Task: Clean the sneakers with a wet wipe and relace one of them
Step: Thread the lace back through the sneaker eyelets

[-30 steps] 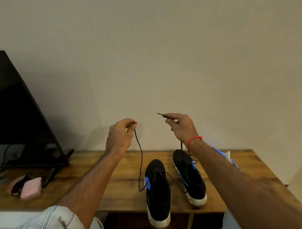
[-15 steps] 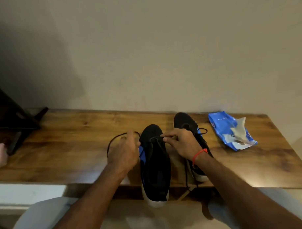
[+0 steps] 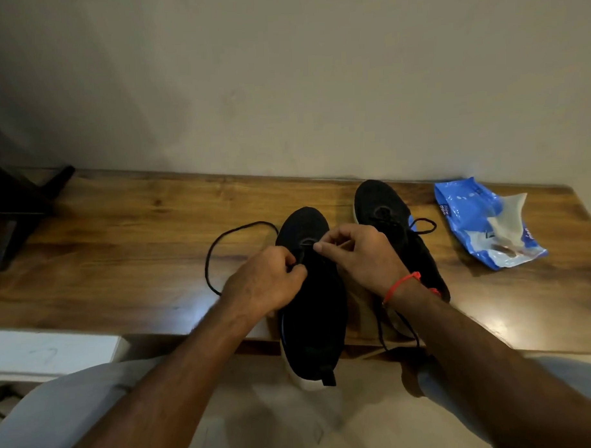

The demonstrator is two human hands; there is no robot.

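Reaching forward from my lap, both my forearms cross the near edge of the wooden table (image 3: 128, 263). The nearer sneaker (image 3: 312, 323) lies lengthwise in front of me, toe pointing at the wall, its heel hanging off the table edge toward my knees. My left hand (image 3: 264, 285) sits on its left side, fingers curled in with the tips pinching at the black lace (image 3: 217, 241) near the eyelets. My right hand (image 3: 359, 255) is just across from it over the same shoe, thumb and forefinger pressed together at the top of the lacing, other fingers folded; the exact strand between them is too dark to make out. A red thread (image 3: 401, 283) circles my right wrist.

From my left hand the lace runs out in a wide loop over the bare wood to the left. Below my right wrist, another black strand dangles past the table edge.

Farther on and to the right, the second sneaker (image 3: 380, 204) stands partly behind my right hand, its own lace looping out on its right side. Beyond that, well apart, lies the blue wipes packet (image 3: 464, 211), a crumpled wipe (image 3: 508, 223) resting on it. At the far left, a dark stand (image 3: 19, 206) sits against the wall.
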